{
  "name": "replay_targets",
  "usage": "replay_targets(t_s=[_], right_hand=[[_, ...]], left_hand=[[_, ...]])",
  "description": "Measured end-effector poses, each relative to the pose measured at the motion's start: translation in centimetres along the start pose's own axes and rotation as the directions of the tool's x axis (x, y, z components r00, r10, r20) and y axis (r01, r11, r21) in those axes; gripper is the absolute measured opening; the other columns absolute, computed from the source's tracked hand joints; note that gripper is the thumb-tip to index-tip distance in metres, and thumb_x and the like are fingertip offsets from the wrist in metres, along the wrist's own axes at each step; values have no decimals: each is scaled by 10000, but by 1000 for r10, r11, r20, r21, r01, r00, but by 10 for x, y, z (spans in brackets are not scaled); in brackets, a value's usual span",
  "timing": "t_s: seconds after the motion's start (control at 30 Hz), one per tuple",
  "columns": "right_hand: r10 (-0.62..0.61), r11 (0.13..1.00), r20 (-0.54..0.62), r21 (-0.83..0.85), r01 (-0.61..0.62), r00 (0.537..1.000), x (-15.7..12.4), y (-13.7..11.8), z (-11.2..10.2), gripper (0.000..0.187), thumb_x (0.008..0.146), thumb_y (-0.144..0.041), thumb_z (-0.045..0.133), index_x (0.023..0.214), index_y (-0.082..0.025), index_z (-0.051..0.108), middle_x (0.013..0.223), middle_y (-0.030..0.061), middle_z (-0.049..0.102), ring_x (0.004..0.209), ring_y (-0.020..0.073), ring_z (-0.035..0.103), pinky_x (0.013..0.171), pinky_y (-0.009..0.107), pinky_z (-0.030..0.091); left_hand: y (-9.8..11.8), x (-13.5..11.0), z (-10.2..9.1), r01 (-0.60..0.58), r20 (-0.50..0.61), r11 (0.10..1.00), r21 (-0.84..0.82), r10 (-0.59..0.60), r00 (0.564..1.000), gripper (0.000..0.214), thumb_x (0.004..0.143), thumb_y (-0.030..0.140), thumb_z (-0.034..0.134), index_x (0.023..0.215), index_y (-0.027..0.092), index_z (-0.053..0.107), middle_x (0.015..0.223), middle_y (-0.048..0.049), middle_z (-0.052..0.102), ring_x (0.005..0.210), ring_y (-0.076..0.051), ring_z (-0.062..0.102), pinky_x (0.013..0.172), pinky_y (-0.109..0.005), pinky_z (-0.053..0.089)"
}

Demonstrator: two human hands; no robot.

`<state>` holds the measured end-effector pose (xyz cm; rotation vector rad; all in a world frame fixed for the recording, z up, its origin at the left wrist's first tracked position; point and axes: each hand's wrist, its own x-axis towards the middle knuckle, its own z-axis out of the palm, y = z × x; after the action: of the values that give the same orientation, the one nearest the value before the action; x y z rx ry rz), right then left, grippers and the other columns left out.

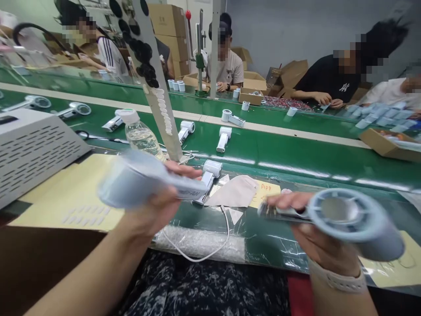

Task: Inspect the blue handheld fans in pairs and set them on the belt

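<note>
My left hand (154, 208) is closed around the handle of a light blue handheld fan (131, 180), its wide head pointing left and smeared by motion. On the right, my right hand (315, 245) grips a second handheld fan (342, 215). The round ring of that fan's head faces up, and its handle, with what look like exposed inner parts, points left. Between the hands, another fan (212, 169) lies on the bench beside a pale cloth or mask-like piece (235, 191). A white cable (226, 228) loops in front of it.
Several fans, one of them here (224, 138), lie on the green conveyor (279, 158). A water bottle (140, 134) stands by a slanted metal post (154, 83). At left sits a vented metal box (39, 153). Several people work across the line near cardboard boxes (167, 22).
</note>
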<state>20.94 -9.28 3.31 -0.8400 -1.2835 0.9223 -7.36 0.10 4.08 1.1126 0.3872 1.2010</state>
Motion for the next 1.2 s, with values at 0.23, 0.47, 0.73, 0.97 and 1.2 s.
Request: replay_targets(t_s=[0.23,0.47,0.73,0.97,1.2], right_hand=[[21,997,22,-75,-19,1000,-2,-4,2,206,850,-360,728,1031,-271,689,994,39,726,1036,268,684,960,478,550],[-90,994,-184,-80,76,979,9,-41,-6,149,838,-328,743,949,-234,710,933,31,670,931,232,685,934,422,567],[243,948,-373,-104,-300,896,-5,16,29,1039,748,-461,809,1533,-296,147,1147,126,650,1044,322,663,942,547,529],[248,967,120,-82,-239,961,-14,50,61,1163,799,-635,672,1554,-231,-116,1585,173,314,1430,312,362,1153,522,314],[333,-18,-519,-838,-545,787,42,-6,-124,777,817,-383,748,1468,-137,403,1233,179,678,1059,307,680,885,400,556]], left_hand=[[0,-2,15,-36,-16,997,-75,35,999,269,645,326,876,852,271,715,726,54,700,785,-165,680,922,-404,574],[38,28,18,-113,66,992,63,109,992,279,650,375,872,854,267,715,699,78,672,743,-133,645,870,-329,581],[-27,0,36,108,27,973,204,-116,993,587,697,549,776,1191,246,684,1205,-117,684,1008,-295,687,820,-376,595],[-80,-3,78,100,-77,866,490,-71,994,935,710,801,539,1426,205,455,1424,-168,532,1422,-402,328,1188,-558,237],[-76,25,14,-87,101,282,955,-34,994,460,877,520,491,1234,251,598,1576,-136,299,1457,-409,225,1165,-646,184]])
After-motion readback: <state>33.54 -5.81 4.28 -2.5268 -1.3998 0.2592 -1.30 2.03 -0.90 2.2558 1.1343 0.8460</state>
